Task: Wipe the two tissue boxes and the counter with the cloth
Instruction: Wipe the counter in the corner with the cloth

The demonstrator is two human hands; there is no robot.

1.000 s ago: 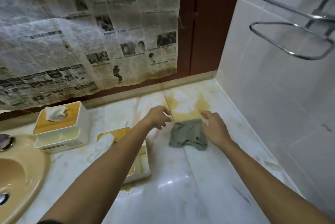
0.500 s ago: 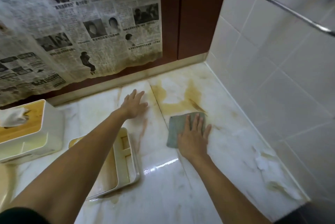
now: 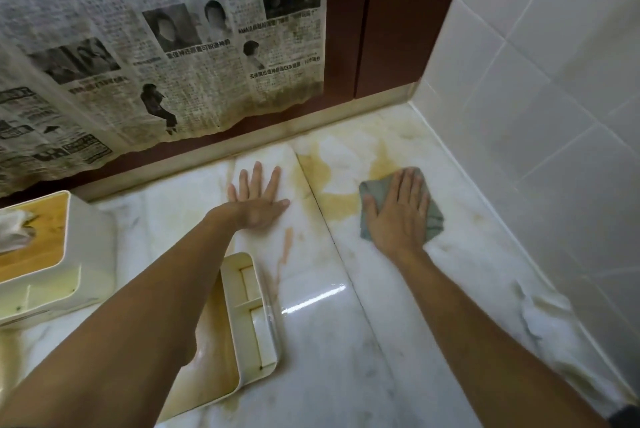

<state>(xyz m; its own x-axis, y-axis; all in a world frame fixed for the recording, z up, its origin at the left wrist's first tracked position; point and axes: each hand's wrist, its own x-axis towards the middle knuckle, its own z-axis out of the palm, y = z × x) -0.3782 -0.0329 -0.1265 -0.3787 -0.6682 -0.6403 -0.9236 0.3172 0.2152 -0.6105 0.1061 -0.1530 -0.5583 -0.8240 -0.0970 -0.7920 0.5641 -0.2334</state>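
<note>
Marble desk [image 3: 346, 341] — yellow stains, two hands flat on it.

Nearest the camera, a cream tissue box [image 3: 249, 323] lies left of the desk seam [image 3: 332, 240], partly under the left forearm; the second tissue box [image 3: 52, 265] stands further left of it, tissue poking out. Beyond, the left hand [image 3: 258, 199] rests open and empty, fingers spread, left of the seam. Right of the seam the right hand [image 3: 398, 216] presses flat on the grey-green cloth [image 3: 434, 220] — over a stain [image 3: 332, 199]. Newspaper [image 3: 156, 47] hangs behind.

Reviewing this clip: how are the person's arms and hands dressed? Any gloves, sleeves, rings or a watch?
Both forearms are bare. The left hand and right hand have no gloves, and no rings or watch show. A dark edge, perhaps a sleeve, shows at the frame's bottom right by the right arm.
</note>
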